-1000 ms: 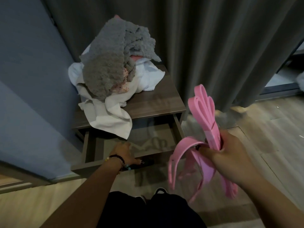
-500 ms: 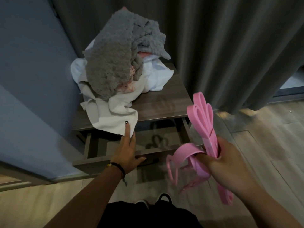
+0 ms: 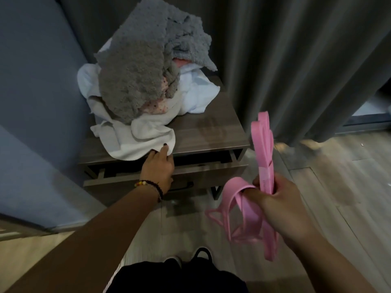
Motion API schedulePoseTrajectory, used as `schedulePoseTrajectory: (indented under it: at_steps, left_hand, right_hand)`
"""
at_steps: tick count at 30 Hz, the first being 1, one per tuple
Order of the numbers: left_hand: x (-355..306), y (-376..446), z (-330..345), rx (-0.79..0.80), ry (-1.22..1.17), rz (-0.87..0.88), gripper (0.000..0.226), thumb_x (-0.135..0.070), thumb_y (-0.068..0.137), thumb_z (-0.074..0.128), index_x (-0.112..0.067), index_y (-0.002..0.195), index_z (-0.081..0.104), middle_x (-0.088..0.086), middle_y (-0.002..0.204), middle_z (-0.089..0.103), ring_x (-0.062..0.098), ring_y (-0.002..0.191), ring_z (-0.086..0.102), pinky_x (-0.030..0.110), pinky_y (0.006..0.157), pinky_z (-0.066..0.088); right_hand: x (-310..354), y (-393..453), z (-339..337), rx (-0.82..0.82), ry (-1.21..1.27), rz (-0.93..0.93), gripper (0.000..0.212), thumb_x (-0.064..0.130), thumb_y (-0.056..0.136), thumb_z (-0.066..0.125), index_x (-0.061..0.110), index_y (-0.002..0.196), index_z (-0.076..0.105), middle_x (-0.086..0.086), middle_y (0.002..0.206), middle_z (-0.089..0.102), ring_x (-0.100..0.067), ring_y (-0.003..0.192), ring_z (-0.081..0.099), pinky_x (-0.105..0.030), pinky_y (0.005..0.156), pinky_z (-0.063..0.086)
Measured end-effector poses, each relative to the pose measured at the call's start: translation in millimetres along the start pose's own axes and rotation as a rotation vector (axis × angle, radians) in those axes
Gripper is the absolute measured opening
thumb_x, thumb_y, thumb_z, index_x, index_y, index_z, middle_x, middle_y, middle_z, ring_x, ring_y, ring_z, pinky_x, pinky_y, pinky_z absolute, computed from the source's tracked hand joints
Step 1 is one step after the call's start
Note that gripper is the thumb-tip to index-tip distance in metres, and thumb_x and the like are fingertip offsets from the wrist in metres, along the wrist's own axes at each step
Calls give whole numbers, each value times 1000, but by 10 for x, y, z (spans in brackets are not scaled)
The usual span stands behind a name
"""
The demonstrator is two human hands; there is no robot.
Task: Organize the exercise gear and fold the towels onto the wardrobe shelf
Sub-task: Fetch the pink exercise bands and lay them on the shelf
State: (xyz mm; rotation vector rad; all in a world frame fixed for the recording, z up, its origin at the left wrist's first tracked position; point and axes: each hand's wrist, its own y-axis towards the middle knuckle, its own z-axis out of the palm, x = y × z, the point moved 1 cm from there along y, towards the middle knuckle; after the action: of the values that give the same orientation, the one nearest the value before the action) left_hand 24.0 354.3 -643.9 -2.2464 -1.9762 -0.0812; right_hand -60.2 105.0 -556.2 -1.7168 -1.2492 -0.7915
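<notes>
A pile of towels sits on a small dark wood nightstand (image 3: 208, 134): a fluffy grey towel (image 3: 135, 81) on top of a white towel (image 3: 127, 142) whose corner hangs over the front edge. My left hand (image 3: 157, 169) lies with fairly straight fingers against the drawer front (image 3: 209, 176), fingertips touching that hanging corner. The drawer stands only slightly out. My right hand (image 3: 281, 204) grips a bundle of pink resistance bands (image 3: 262, 149), loops sticking up and dangling below, to the right of the nightstand.
A dark grey curtain (image 3: 296, 60) hangs behind and to the right of the nightstand. A blue wall (image 3: 31, 102) stands on the left. Wood flooring (image 3: 338, 176) spreads to the right. My shoes (image 3: 202, 253) are at the bottom.
The drawer has gone from wide open to nearly closed, with my left hand moving forward on its front up to the towel's corner. The right hand still holds the pink bands.
</notes>
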Motion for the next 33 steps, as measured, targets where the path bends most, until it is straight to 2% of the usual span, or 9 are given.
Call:
schedulePoseTrajectory:
  at_steps: [3, 6, 13, 19, 21, 24, 26, 29, 33]
  left_hand:
    - [39, 104, 10, -66, 70, -3, 70, -33, 39, 96, -2, 95, 68, 21, 113, 61, 31, 71, 64, 33, 68, 54]
    - [83, 179, 102, -130, 18, 23, 62, -22, 17, 97, -7, 68, 66, 14, 81, 64, 26, 42, 53, 25, 43, 44]
    - [190, 293, 98, -211, -56, 54, 44, 3, 26, 86, -7, 59, 59, 13, 68, 57, 30, 36, 49, 22, 36, 29]
    - [158, 324, 114, -291, -67, 37, 47, 1, 24, 87, -7, 62, 61, 12, 68, 57, 28, 41, 53, 22, 34, 32]
    - [94, 279, 39, -276, -63, 4, 45, -2, 33, 88, -7, 71, 63, 13, 76, 58, 28, 48, 56, 25, 37, 34]
    - [-40, 214, -88, -135, -145, -114, 35, -15, 75, 70, -10, 108, 59, 11, 116, 51, 29, 84, 61, 33, 61, 45]
    - [-84, 92, -176, -67, -377, -218, 34, -20, 83, 61, -15, 116, 60, 6, 129, 48, 28, 101, 59, 34, 79, 47]
    - [-124, -288, -399, -197, -972, -328, 26, -9, 84, 59, -18, 105, 71, 0, 122, 62, 18, 114, 57, 24, 95, 42]
    - [-312, -1034, -847, -89, -1725, -164, 22, -8, 92, 56, -13, 110, 68, -3, 109, 71, 7, 104, 64, 6, 75, 46]
  right_hand:
    - [0, 4, 74, 13, 57, 38, 18, 19, 77, 74, 12, 86, 60, -13, 83, 65, -26, 74, 65, -37, 65, 57]
    - [5, -20, 147, 36, 127, 87, 17, 15, 78, 72, 10, 87, 60, -12, 82, 66, -23, 73, 65, -32, 61, 52]
    - [24, 28, 193, 46, 228, 106, 21, 12, 78, 71, -2, 86, 58, -12, 72, 57, -22, 64, 56, -33, 59, 48]
    - [8, 24, 300, 88, 234, 126, 22, 12, 79, 70, -3, 89, 56, -11, 74, 55, -18, 62, 56, -26, 56, 44]
    - [36, -8, 322, 105, 240, 127, 21, 11, 79, 69, -2, 89, 56, -10, 74, 55, -15, 61, 55, -22, 53, 43]
    - [94, -60, 317, 92, 220, 99, 23, 11, 78, 70, -3, 90, 56, -15, 78, 56, -20, 65, 56, -29, 57, 48]
    - [160, -100, 292, 79, 211, 54, 27, 9, 77, 71, -7, 93, 56, -18, 78, 56, -25, 65, 56, -36, 60, 49]
    - [290, -170, 265, 61, 212, -11, 22, 8, 76, 72, -5, 88, 59, -26, 81, 62, -37, 69, 62, -46, 66, 55]
    - [380, -293, 271, 63, 345, -7, 16, 10, 77, 73, 4, 87, 63, -20, 81, 65, -31, 75, 65, -43, 69, 55]
